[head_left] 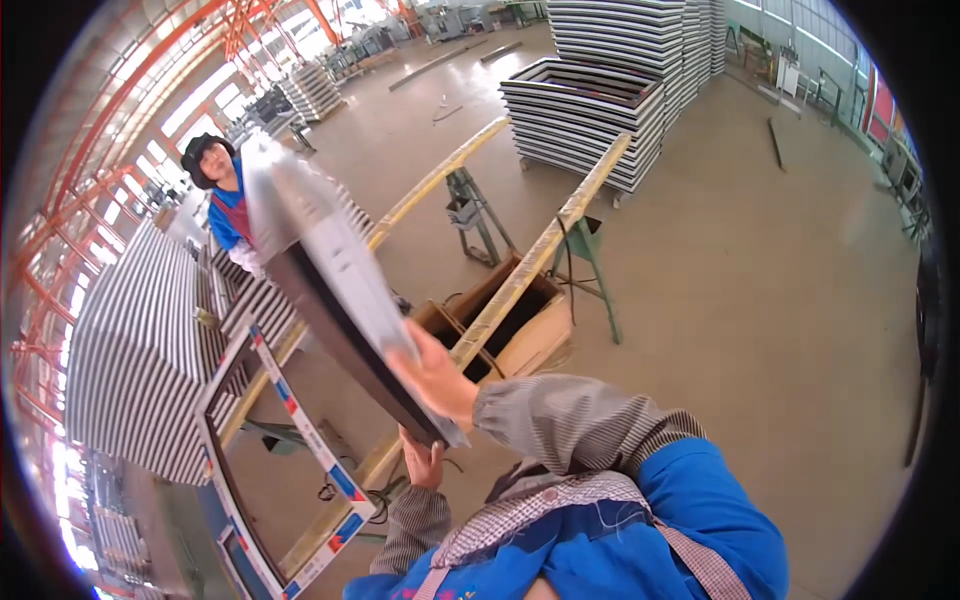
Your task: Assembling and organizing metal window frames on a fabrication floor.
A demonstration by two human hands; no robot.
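Observation:
A metal window frame, silver on one face and dark on the other, is held up on edge and runs away from me to the upper left. My right hand presses round its silver side close to the near end. Below it, my left hand grips the dark lower edge, with part of its fingers hidden. Motion smears the far end of the frame. To the left, a second window frame with white, blue and red protective film rests across the yellowish rails.
Beyond the held frame stands a co-worker in a black hat. Wrapped rails lie on green trestles, above open cardboard boxes. Stacked frames rise at the left and at the back.

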